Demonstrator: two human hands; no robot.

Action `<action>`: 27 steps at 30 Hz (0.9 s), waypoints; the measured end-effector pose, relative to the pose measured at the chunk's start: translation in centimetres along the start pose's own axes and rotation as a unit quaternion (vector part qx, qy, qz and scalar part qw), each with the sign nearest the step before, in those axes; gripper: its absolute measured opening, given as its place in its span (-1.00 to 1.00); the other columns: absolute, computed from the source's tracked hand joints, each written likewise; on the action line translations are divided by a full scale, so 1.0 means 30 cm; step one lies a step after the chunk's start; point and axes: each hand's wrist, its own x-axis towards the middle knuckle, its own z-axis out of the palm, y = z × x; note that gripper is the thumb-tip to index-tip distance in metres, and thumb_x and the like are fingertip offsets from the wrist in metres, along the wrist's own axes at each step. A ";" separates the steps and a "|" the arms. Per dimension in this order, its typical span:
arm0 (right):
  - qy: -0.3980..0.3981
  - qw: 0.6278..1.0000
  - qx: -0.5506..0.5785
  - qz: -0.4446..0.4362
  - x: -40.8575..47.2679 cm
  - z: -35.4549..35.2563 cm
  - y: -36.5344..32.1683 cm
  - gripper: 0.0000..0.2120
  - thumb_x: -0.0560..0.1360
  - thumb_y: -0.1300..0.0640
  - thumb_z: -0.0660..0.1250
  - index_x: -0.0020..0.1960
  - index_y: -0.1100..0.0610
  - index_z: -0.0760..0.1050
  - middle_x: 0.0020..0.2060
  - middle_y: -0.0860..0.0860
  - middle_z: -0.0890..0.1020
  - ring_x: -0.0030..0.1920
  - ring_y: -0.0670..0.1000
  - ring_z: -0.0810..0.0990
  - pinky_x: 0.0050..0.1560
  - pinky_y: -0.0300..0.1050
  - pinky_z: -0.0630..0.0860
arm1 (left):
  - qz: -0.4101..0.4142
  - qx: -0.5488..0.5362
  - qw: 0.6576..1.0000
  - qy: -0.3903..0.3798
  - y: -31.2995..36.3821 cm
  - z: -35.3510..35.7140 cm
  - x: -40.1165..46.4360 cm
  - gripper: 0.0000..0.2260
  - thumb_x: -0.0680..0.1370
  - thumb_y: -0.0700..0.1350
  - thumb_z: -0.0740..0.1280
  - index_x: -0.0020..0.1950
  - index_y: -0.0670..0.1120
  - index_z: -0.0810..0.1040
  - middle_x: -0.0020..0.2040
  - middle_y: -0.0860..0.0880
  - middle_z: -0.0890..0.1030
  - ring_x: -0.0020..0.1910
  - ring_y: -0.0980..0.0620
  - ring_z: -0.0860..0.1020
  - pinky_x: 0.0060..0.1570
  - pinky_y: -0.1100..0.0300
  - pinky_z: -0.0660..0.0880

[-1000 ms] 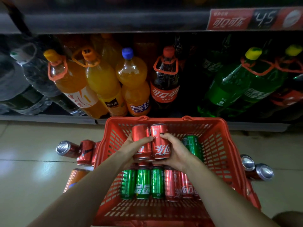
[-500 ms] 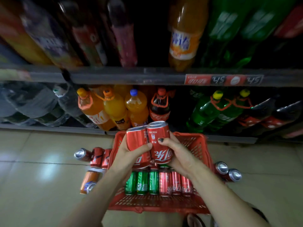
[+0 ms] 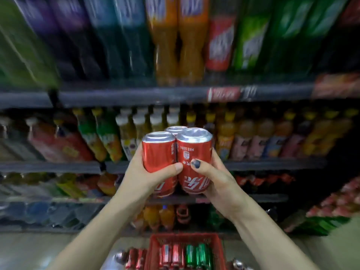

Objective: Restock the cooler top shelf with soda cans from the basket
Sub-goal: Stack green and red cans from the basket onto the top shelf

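Gripping a cluster of three red cola cans (image 3: 176, 152) upright, the left hand (image 3: 144, 178) and right hand (image 3: 212, 178) clasped it from either side. The cluster was well above the red basket (image 3: 153, 250), level with the bottle shelves (image 3: 136, 96).

Glossy metal cans, plastic basket

The red soda cans (image 3: 176, 152) look like smooth painted metal with bare silvery tops; the red basket (image 3: 153, 248) below is lattice plastic, and the blurred shelf bottles (image 3: 167, 45) shiny plastic.
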 end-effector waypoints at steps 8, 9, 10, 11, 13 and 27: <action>-0.027 0.984 -0.067 -0.165 0.028 0.177 -0.791 -0.50 0.46 0.09 0.47 0.36 -0.08 0.45 0.19 0.01 0.70 0.19 0.05 0.69 0.10 -0.07 0.64 | 0.164 0.020 0.986 -0.007 0.829 0.140 0.086 -0.33 0.18 -0.09 0.72 0.22 0.12 0.53 0.05 0.00 0.76 -0.09 -0.03 0.75 -0.29 0.23 0.64; -0.028 0.980 -0.073 -0.185 0.037 0.186 -0.862 -0.49 0.44 0.06 0.48 0.36 -0.08 0.46 0.19 0.02 0.70 0.19 0.06 0.69 0.09 -0.06 0.63 | 0.183 0.017 0.983 -0.003 0.898 0.156 0.101 -0.31 0.16 -0.08 0.73 0.20 0.11 0.54 0.04 0.00 0.76 -0.06 -0.04 0.75 -0.25 0.19 0.66; -0.029 0.976 -0.082 -0.201 0.043 0.197 -0.928 -0.49 0.42 0.01 0.48 0.35 -0.10 0.46 0.19 0.01 0.70 0.19 0.06 0.69 0.09 -0.05 0.63 | 0.200 0.014 0.980 0.005 0.958 0.172 0.119 -0.32 0.16 -0.05 0.74 0.20 0.11 0.54 0.06 0.01 0.76 0.01 -0.03 0.75 -0.15 0.14 0.68; -0.029 0.972 -0.092 -0.216 0.051 0.204 -0.988 -0.51 0.41 -0.03 0.47 0.32 -0.13 0.47 0.18 0.00 0.70 0.19 0.05 0.69 0.08 -0.04 0.62 | 0.218 0.011 0.976 0.011 1.011 0.188 0.137 -0.35 0.19 -0.01 0.71 0.21 0.11 0.55 0.08 0.01 0.76 0.06 -0.03 0.74 -0.06 0.07 0.69; -0.033 0.963 -0.109 -0.244 0.071 0.207 -1.094 -0.60 0.44 -0.04 0.47 0.25 -0.18 0.50 0.14 -0.03 0.71 0.17 0.04 0.70 0.09 -0.01 0.63 | 0.246 0.004 0.969 0.017 1.097 0.216 0.175 -0.39 0.21 0.02 0.65 0.22 0.07 0.56 0.10 -0.03 0.75 0.09 -0.04 0.73 0.02 0.00 0.67; 0.033 0.927 -0.238 -0.287 0.416 0.247 -1.534 -0.28 0.42 -0.26 0.44 0.42 0.12 0.41 0.18 0.17 0.69 0.17 0.16 0.70 0.25 0.21 0.59 | 0.271 -0.011 0.961 -0.054 1.448 0.226 0.624 -0.37 0.46 -0.10 0.59 0.47 -0.13 0.43 0.24 -0.25 0.67 0.15 -0.24 0.70 0.11 -0.25 0.65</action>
